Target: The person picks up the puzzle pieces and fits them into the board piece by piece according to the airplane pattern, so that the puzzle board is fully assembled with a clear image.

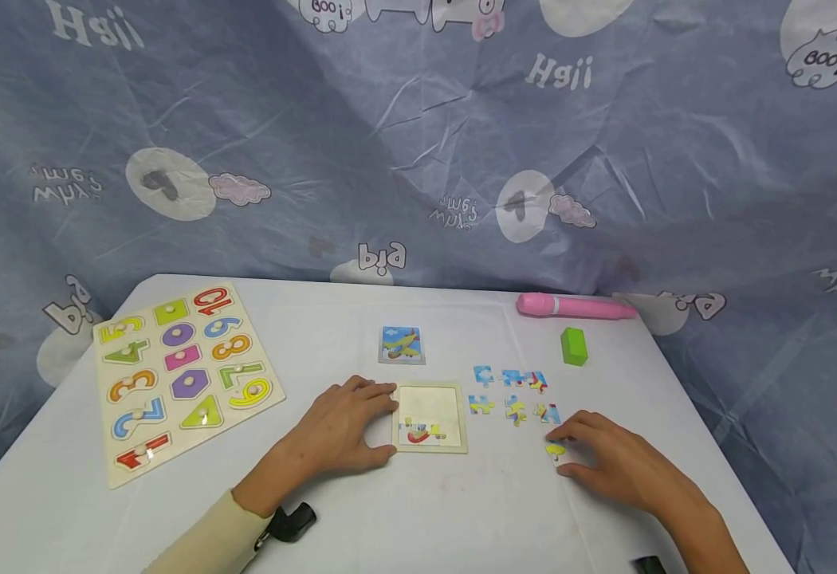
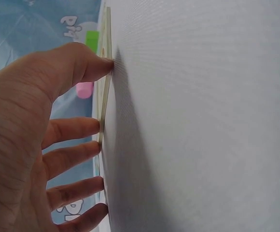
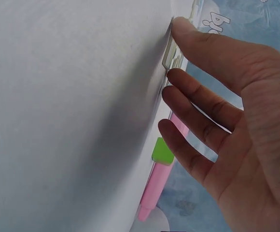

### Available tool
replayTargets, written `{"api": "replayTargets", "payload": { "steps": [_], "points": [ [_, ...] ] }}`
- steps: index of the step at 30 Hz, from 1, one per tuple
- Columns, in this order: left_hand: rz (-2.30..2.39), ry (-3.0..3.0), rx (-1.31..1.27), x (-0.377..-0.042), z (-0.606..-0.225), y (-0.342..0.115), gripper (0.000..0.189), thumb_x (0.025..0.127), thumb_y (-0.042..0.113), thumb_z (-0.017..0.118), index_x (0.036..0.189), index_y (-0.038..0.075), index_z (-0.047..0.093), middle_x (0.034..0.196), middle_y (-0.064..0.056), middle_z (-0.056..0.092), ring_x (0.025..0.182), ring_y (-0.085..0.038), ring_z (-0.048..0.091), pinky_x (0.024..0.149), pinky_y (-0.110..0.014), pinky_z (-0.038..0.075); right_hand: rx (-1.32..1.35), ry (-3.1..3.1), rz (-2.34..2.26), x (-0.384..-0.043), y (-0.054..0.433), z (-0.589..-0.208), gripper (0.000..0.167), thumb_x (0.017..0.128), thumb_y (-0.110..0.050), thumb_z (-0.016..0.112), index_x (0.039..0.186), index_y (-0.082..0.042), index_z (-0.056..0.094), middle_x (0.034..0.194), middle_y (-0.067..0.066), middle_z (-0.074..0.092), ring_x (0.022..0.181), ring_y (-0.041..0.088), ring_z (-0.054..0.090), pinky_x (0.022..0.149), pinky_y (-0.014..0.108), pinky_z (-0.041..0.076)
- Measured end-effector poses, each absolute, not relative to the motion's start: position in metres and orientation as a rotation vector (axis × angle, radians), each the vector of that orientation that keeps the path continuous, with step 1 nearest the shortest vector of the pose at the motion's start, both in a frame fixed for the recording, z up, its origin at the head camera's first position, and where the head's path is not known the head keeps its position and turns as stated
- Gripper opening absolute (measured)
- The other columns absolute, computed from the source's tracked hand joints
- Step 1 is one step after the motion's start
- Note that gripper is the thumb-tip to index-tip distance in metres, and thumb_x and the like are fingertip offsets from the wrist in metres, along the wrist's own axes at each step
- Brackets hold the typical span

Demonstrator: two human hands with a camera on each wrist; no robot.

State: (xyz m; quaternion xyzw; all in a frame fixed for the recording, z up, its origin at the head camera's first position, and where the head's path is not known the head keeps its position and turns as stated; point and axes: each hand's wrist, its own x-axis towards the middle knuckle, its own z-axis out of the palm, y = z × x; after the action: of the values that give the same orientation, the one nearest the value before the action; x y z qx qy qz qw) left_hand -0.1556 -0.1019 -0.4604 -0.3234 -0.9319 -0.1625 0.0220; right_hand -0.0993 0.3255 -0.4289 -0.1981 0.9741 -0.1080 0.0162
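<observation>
My left hand (image 1: 343, 422) rests against the left edge of a small square puzzle tray (image 1: 464, 418), thumb and fingers spread along its rim. Along the bottom of the tray lie fitted pieces (image 1: 422, 431) with red and yellow print. In the left wrist view the thumb and fingertips (image 2: 94, 126) meet the tray's thin edge. My right hand (image 1: 615, 462) pinches a jigsaw piece (image 1: 556, 450) with yellow print between thumb and index finger, low over the table. Several loose jigsaw pieces (image 1: 515, 410) lie in two rows between the tray and that hand.
A picture card (image 1: 402, 345) with a yellow airplane lies behind the tray. On the left is a number-and-shape board (image 1: 196, 359). A green block (image 1: 574, 347) and a pink marker-like stick (image 1: 576, 306) are at the back right, before a blue-grey curtain (image 1: 418, 159).
</observation>
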Motion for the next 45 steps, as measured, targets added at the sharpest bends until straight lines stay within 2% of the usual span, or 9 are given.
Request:
{"api": "replayTargets", "payload": {
  "steps": [9, 22, 34, 41, 45],
  "points": [
    [-0.522, -2.883, -1.015, -0.156, -0.459, -0.102, 0.059, 0.087, 0.050, 0.082, 0.136, 0.019, 0.074, 0.155, -0.002, 0.062, 0.136, -0.028, 0.057, 0.101, -0.052, 0.053, -0.652, 3.036, -0.332, -0.101, 0.326, -0.431, 0.036, 0.086, -0.024, 0.092, 0.118, -0.030, 0.078, 0.116, -0.017, 0.065, 0.110, 0.009, 0.065, 0.094, 0.040, 0.058],
    [-0.536, -2.869, -1.017, -0.156, -0.460, -0.102, 0.058, 0.086, 0.049, 0.083, 0.135, 0.019, 0.075, 0.154, -0.002, 0.063, 0.135, -0.028, 0.058, 0.100, -0.052, 0.054, -0.584, 3.023, -0.290, -0.102, 0.321, -0.433, 0.035, 0.087, -0.030, 0.091, 0.120, -0.029, 0.078, 0.113, -0.018, 0.063, 0.106, 0.006, 0.063, 0.093, 0.041, 0.059],
    [-0.545, -2.877, -1.007, -0.155, -0.459, -0.102, 0.059, 0.086, 0.049, 0.083, 0.136, 0.018, 0.075, 0.154, -0.003, 0.063, 0.135, -0.028, 0.058, 0.101, -0.053, 0.053, -0.671, 3.063, -0.267, -0.103, 0.314, -0.436, 0.035, 0.088, -0.032, 0.091, 0.121, -0.026, 0.079, 0.109, -0.018, 0.061, 0.102, 0.004, 0.062, 0.091, 0.039, 0.059],
    [-0.537, -2.882, -1.009, -0.156, -0.459, -0.103, 0.059, 0.087, 0.049, 0.083, 0.136, 0.018, 0.074, 0.155, -0.003, 0.062, 0.135, -0.029, 0.057, 0.101, -0.053, 0.053, -0.745, 3.100, -0.304, -0.106, 0.299, -0.432, 0.033, 0.088, -0.031, 0.090, 0.119, -0.026, 0.079, 0.114, -0.014, 0.066, 0.109, 0.010, 0.066, 0.095, 0.041, 0.058],
    [-0.543, -2.882, -1.011, -0.156, -0.460, -0.104, 0.058, 0.087, 0.049, 0.083, 0.135, 0.019, 0.075, 0.155, -0.002, 0.062, 0.135, -0.028, 0.058, 0.101, -0.052, 0.053, -0.810, 3.073, -0.336, -0.111, 0.289, -0.431, 0.031, 0.090, -0.031, 0.089, 0.119, -0.025, 0.079, 0.109, -0.017, 0.064, 0.104, 0.004, 0.064, 0.093, 0.038, 0.058]
  ]
}}
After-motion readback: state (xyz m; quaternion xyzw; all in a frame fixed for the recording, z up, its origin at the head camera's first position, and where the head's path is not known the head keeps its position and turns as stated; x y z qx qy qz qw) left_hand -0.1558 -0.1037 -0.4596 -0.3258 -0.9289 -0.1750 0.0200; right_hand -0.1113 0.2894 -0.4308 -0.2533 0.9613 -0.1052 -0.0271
